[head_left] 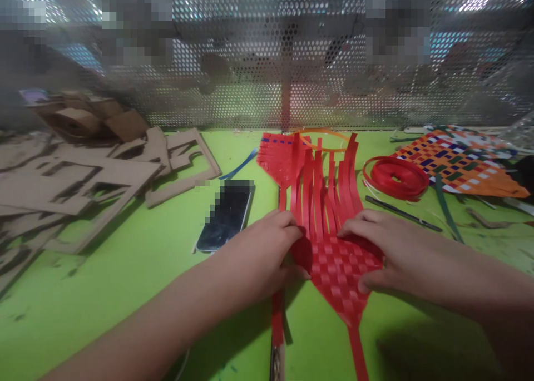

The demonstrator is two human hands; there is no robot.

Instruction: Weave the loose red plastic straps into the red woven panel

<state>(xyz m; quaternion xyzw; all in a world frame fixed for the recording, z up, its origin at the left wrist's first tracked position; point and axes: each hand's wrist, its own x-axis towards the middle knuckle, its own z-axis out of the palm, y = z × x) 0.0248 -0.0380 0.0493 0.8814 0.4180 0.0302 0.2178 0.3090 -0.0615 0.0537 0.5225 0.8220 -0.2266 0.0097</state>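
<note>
A half-woven red mat of plastic strips (pixel 336 267) lies on the green table (pixel 125 281) in front of me, its loose strips (pixel 321 186) fanning away from me. My left hand (pixel 254 256) pinches the mat's left edge. My right hand (pixel 390 247) presses on the mat's right edge, thumb under it and fingers on top. Both hands meet at the line where the weave ends and the loose strips begin.
A phone (pixel 227 214) lies face up left of the mat. Cardboard cut-outs (pixel 83 175) pile up at the far left. A red strip coil (pixel 396 176), a thin dark tool (pixel 400 213) and a multicoloured woven piece (pixel 456 161) lie at the right. A perforated metal screen (pixel 267 53) closes the back.
</note>
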